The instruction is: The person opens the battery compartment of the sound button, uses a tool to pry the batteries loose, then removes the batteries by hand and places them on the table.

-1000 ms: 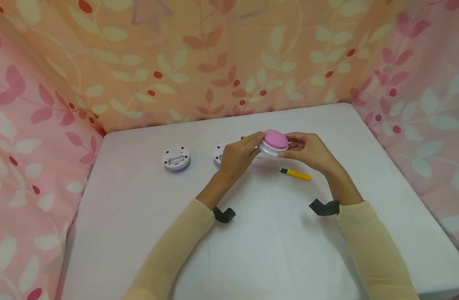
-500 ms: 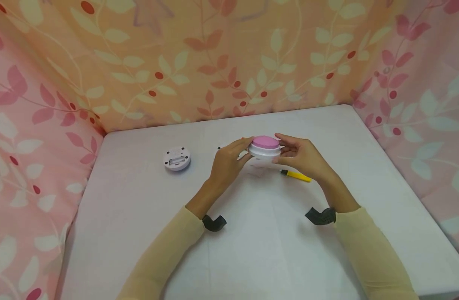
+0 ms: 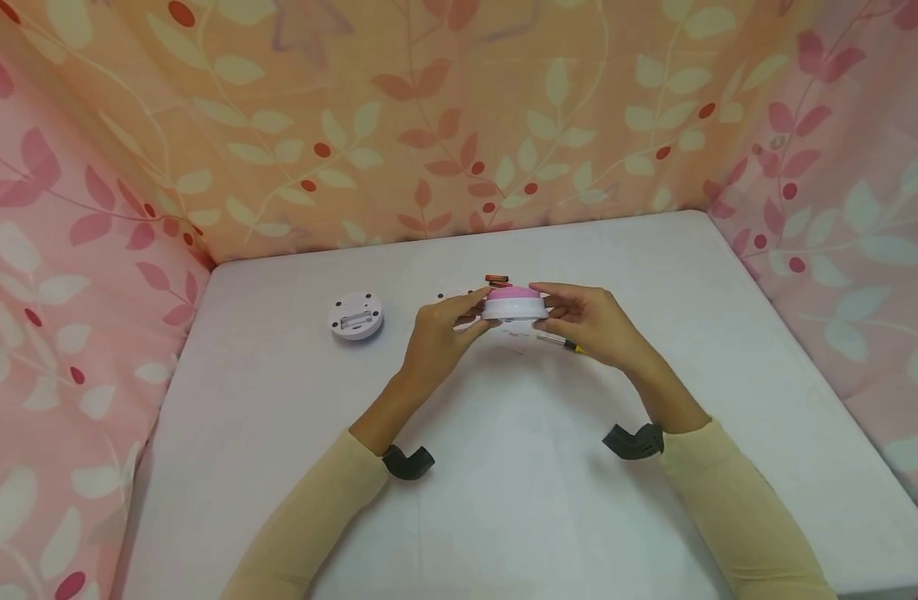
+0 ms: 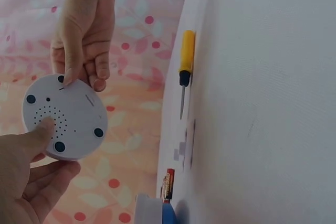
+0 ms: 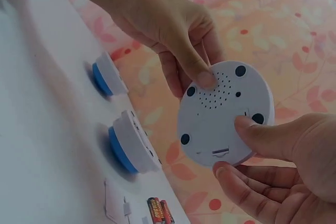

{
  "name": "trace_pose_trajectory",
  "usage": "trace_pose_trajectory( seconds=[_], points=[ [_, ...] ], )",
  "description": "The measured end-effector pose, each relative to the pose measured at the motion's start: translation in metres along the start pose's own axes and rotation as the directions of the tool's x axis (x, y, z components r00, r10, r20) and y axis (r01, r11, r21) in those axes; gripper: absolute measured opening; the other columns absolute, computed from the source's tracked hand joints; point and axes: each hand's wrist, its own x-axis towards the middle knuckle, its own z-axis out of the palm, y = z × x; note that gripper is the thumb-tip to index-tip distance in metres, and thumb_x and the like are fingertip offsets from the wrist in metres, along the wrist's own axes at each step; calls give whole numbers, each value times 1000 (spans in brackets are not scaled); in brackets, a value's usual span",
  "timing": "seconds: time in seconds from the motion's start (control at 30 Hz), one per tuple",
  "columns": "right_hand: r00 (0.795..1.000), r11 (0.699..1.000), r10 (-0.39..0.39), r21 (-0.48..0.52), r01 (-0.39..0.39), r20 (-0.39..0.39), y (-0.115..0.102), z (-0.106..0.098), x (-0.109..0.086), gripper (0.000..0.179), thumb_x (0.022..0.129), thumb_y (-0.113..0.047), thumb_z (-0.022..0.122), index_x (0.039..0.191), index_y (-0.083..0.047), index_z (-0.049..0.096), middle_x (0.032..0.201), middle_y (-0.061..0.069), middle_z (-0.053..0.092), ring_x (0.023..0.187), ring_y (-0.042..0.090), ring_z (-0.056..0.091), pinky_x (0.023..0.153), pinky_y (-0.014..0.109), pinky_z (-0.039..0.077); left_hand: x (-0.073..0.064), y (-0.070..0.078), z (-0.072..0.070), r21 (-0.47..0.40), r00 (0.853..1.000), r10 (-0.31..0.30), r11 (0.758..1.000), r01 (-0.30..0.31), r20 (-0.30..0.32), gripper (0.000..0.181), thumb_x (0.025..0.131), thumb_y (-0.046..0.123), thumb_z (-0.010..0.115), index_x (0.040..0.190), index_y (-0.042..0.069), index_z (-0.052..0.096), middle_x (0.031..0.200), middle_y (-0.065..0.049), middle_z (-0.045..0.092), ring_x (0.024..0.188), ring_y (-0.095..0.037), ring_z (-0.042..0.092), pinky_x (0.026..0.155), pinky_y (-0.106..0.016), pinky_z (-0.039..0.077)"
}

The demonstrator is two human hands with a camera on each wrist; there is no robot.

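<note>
A round buzzer button [image 3: 514, 309] with a pink dome and white base is held up over the table between both hands. My left hand [image 3: 438, 337] pinches its left edge, thumb below, fingers by the dome. From the other side my right hand [image 3: 597, 321] grips the right edge the same way. In the left wrist view the button's underside [image 4: 79, 114] shows speaker holes and dark rubber feet. Both thumbs press on that underside in the right wrist view, the left thumb [image 5: 206, 80] over the holes, the right thumb [image 5: 251, 129] near a foot.
Two more buzzer buttons lie upside down, one at the left [image 3: 356, 317], one behind my left hand [image 3: 453, 295]; blue tops show in the right wrist view. Red batteries [image 3: 496, 278], a thin whitish piece [image 5: 115, 203] and a yellow screwdriver [image 4: 186, 61] lie on the white table [image 3: 504, 500].
Both hands have moved left and slightly down with the button. It has tilted so its pink top, earlier facing the head camera, is seen nearly edge-on. The batteries have come into clearer view.
</note>
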Motion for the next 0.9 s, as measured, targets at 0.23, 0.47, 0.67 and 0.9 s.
trace_pose_trajectory(
  seconds=[0.23, 0.47, 0.67, 0.9],
  points=[
    [998, 999, 39, -10, -38, 56, -2, 4, 1, 50, 92, -15, 77, 139, -9, 63, 111, 12, 73, 89, 29, 71, 74, 32, 61, -7, -3, -8, -104, 1000, -30, 994, 30, 2, 55, 82, 9, 84, 134, 7, 67, 103, -12, 77, 89, -17, 75, 78, -21, 59],
    [990, 996, 73, 35, -78, 118, -3, 10, 1, 47, 95, -17, 74, 138, -5, 62, 98, 11, 74, 82, 42, 68, 70, 39, 60, -12, -2, -14, -122, 996, -90, 988, 92, 21, 54, 85, 13, 82, 137, 10, 65, 94, -10, 77, 81, -14, 75, 75, -22, 60],
    [979, 995, 80, 49, -91, 187, 2, 18, 2, 36, 95, -18, 74, 124, 0, 65, 89, 15, 74, 77, 42, 68, 68, 45, 59, -16, -3, -18, -88, 990, -131, 987, 134, 44, 43, 89, 15, 78, 132, 13, 69, 87, -6, 77, 71, -14, 72, 70, -22, 60],
    [945, 991, 119, 17, -131, 305, 5, 31, 3, 28, 94, -27, 75, 108, -3, 69, 87, 17, 75, 75, 40, 68, 66, 49, 58, -20, -8, -21, -81, 986, -160, 983, 164, 48, 27, 91, 18, 78, 117, 10, 78, 87, -2, 77, 65, -6, 67, 62, -22, 58]
  ],
)
